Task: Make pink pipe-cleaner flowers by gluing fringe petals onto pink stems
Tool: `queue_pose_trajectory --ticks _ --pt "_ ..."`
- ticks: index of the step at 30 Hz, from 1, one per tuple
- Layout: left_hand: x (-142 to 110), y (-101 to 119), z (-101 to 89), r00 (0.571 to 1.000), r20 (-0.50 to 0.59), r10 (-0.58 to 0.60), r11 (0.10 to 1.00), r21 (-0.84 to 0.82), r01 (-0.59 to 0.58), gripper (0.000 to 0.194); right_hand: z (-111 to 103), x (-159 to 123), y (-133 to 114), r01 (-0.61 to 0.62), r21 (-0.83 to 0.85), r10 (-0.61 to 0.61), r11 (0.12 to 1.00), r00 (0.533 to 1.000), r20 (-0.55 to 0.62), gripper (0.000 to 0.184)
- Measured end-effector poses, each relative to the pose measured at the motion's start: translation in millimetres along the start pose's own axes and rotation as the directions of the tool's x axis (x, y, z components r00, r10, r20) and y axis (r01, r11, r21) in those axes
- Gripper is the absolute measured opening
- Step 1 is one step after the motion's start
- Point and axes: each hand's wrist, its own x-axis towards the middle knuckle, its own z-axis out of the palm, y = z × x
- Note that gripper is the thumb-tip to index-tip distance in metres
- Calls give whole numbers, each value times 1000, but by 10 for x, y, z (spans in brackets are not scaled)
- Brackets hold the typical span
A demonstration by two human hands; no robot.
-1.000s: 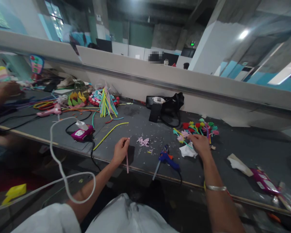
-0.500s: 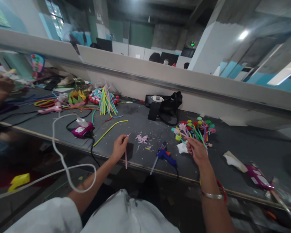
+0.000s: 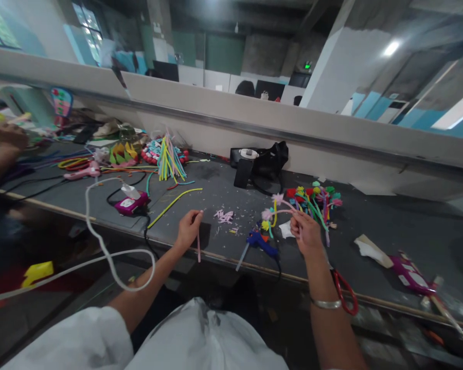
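Head view: the left hand (image 3: 189, 227), fingertips pinched together, holds a pink strip (image 3: 198, 247) hanging by the counter (image 3: 370, 216) edge; the right hand (image 3: 306, 232) is curled around pink stems (image 3: 283, 211). Between them lie scraps (image 3: 224, 216) and a glue gun (image 3: 262, 243).

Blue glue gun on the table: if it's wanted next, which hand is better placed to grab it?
Probably the right hand: it is nearer the glue gun, whose handle points toward that side. It holds pink flowers, but the left hand, farther off, holds a pink strip.
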Motion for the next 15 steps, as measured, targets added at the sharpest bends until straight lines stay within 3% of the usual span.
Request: queue_pose_trajectory --ticks 3,8,15 --pt "1 -11 4 1000 4 -3 1000 -9 3 37 -148 24 -15 26 75 -17 997 994 -112 34" --pt "5 -17 2 1000 10 -5 1000 -23 5 35 -469 51 -166 53 163 -21 985 981 -194 33" --pt "8 -26 7 1000 5 -21 999 -49 21 32 -706 48 -176 63 64 -38 996 942 -333 32"
